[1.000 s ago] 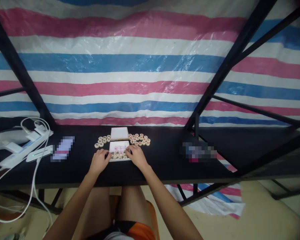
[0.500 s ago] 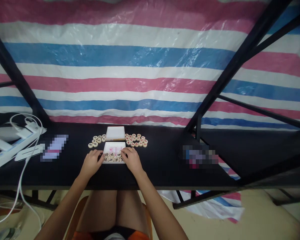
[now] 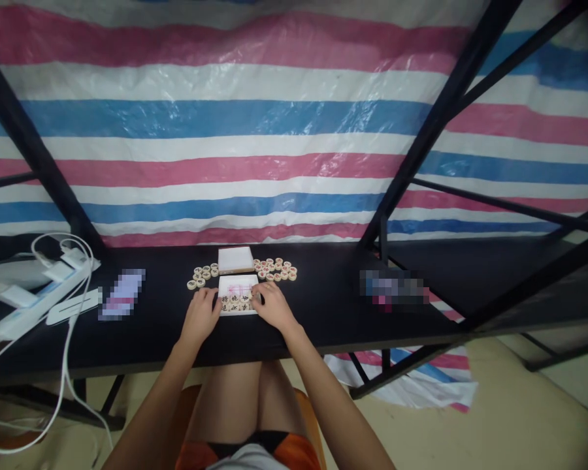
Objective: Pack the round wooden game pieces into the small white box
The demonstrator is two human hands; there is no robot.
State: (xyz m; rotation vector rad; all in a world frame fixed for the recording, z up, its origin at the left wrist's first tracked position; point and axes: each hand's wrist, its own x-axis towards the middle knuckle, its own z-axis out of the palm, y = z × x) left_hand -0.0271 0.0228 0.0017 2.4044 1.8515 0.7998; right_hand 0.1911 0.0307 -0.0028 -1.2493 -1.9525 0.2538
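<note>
Shallow white tray (image 3: 225, 285), open face up on the black counter (image 3: 323, 313), nearly square, with no clear long axis; its round, character-marked pieces (image 3: 234, 300) form rows running from 9 to 3 o'clock. Around it I see a white-faced box half (image 3: 235, 259) at 12, dark-marked discs (image 3: 200, 282) at 10, red-marked discs (image 3: 270, 263) at 2. My left hand (image 3: 202, 313) at 8 and right hand (image 3: 273, 304) at 4 flank it, fingers half curled; I cannot tell whether either grips anything.

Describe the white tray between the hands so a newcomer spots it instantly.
On the black table, look between the left hand and right hand. The white tray sits there; unlike the box behind it, it shows pink lines and holds black-marked pieces.
</note>
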